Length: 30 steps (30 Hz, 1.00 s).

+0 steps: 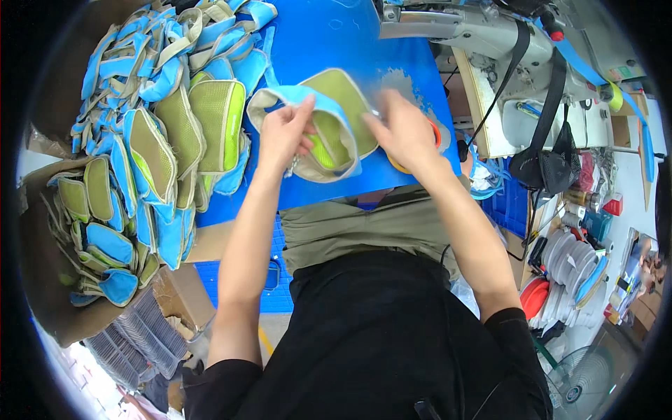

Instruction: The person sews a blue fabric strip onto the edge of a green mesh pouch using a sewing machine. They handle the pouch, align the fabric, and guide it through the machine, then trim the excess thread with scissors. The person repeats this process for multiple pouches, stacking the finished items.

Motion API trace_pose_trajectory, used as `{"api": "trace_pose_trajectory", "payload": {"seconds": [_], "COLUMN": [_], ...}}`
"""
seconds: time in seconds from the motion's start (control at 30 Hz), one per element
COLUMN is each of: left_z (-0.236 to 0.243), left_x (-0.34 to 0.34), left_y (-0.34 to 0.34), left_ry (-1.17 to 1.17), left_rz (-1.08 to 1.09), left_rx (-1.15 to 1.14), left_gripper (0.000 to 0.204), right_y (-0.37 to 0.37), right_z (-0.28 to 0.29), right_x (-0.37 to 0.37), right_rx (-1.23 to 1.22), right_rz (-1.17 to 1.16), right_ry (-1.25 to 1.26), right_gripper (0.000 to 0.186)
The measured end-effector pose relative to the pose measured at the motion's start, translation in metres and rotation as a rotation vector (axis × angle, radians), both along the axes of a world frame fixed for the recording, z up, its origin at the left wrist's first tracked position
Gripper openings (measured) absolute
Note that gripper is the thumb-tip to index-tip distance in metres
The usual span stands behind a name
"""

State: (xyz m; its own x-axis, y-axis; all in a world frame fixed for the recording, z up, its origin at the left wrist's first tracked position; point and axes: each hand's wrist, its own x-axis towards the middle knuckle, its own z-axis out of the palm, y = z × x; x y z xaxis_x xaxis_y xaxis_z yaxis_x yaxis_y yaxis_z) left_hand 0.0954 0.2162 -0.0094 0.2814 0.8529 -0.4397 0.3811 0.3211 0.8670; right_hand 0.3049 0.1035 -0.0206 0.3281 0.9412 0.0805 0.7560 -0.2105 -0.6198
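Mesh pouch (339, 87) near table (308, 45) edge, left hand (285, 138) pinching strap (330, 105), right hand (406, 136) (blurred), grip unclear, table beyond

Right hand (407, 134) partly blurred; orange ring (437, 133) partly hidden beneath it; sewing machine (483, 31) cut off at top.

Left grip (285, 137) pinching, right grip (404, 133) blurred
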Motion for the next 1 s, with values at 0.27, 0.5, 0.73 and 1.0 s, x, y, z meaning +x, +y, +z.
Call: {"api": "trace_pose_trajectory", "payload": {"seconds": [0.27, 0.5, 0.73, 1.0], "left_z": [-0.013, 0.035, 0.052, 0.048], "left_x": [-0.016, -0.035, -0.025, -0.014], "left_y": [-0.012, -0.052, -0.073, -0.089], "left_ry": [-0.622, -0.999, -1.012, -0.988], "left_rz": [0.112, 0.036, 0.122, 0.157], "left_rx": [-0.094, -0.263, -0.195, -0.058], "left_gripper": [0.018, 0.05, 0.062, 0.063], "right_y": [0.014, -0.012, -0.026, -0.026], "right_z": [0.003, 0.037, 0.058, 0.065], "right_x": [-0.016, -0.046, -0.07, -0.078], "right_rx": [0.184, 0.278, 0.343, 0.339], "right_rz": [-0.079, 0.06, 0.045, -0.047], "right_ry": [0.381, 0.563, 0.692, 0.668], "right_gripper": [0.05, 0.025, 0.018, 0.023]}}
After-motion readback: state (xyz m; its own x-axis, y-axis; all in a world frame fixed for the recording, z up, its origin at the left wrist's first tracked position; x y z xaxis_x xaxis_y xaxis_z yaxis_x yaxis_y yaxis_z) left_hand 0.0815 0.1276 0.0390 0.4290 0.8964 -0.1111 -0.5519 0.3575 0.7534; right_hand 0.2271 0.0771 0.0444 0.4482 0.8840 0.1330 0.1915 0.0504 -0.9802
